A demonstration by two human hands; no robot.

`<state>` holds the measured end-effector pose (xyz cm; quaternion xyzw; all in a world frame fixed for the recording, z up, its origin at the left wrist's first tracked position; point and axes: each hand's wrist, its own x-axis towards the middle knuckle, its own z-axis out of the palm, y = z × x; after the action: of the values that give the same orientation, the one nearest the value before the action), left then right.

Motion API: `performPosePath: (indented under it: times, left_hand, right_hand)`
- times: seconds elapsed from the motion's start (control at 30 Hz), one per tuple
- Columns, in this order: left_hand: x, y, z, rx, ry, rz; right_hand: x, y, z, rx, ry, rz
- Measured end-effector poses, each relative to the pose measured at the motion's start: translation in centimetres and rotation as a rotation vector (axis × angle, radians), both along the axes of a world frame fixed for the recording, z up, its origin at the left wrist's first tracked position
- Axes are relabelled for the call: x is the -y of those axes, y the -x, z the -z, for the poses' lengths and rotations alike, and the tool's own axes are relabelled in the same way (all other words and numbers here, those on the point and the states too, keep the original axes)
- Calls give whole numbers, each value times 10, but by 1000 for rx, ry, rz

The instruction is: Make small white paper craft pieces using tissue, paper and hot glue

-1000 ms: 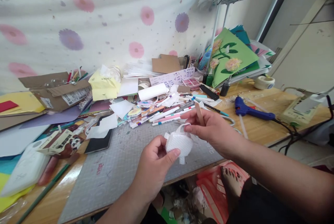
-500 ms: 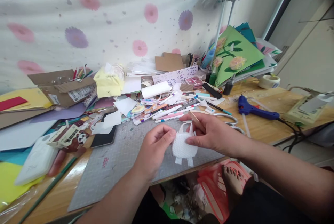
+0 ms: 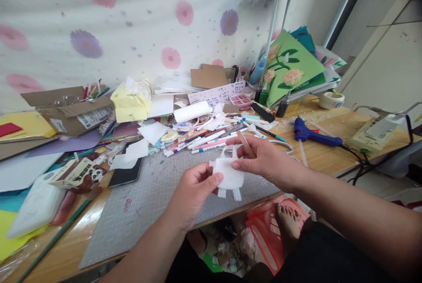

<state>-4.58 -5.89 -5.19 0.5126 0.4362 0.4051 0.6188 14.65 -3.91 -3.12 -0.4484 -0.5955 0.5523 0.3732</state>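
Above the grey cutting mat (image 3: 158,204), both hands hold a small white dimpled cut-out (image 3: 227,174), perhaps cloth or paper towel. Two loop-like strips rise from its top and two short tabs hang at its bottom. My left hand (image 3: 194,188) is closed on the left edge, thumb in front and fingers behind. With its thumb on the upper right part, my right hand (image 3: 263,160) grips the same piece. A flat wooden craft stick (image 3: 245,144) is also tucked between the right hand's fingers. The fingertips behind the piece are hidden.
Markers (image 3: 211,140) and paper scraps are heaped behind the mat. A blue glue gun (image 3: 313,133) lies at the right with its black cord, near scissors handles (image 3: 285,146). At the left are a cardboard box (image 3: 77,114), a white packet (image 3: 39,210) and a green-handled brush (image 3: 62,230).
The left thumb and fingers now reach farther over the white piece's left side. The piece has tilted slightly. The whole view has shifted a little, with the scene moving left.
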Motion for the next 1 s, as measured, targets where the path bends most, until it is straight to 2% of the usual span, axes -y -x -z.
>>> performPosePath:
  times: [0.13, 0.33, 0.53, 0.63, 0.73, 0.8, 0.87, 1.0]
  left_hand:
    - [1, 0, 1, 18, -45, -168]
    - [0, 3, 2, 48, -61, -218]
    - [-1, 5, 3, 119, -17, -285]
    - [-4, 8, 3, 183, 10, -363]
    - [-5, 13, 3, 217, 27, -445]
    - [-4, 16, 4, 202, 21, -443]
    - [-2, 17, 6, 163, 7, -401]
    - [-1, 12, 12, 81, -34, -335]
  right_hand:
    - [4, 0, -1, 10, 65, 56]
    - [5, 7, 6, -19, 74, 102]
    - [7, 3, 2, 5, 104, 95]
    - [11, -8, -1, 45, 128, 3]
    - [18, -25, -6, 151, 209, -238]
    - [22, -37, -10, 272, 232, -381]
    - [23, -44, -13, 383, 152, -387]
    - [15, -38, -10, 479, -104, -212]
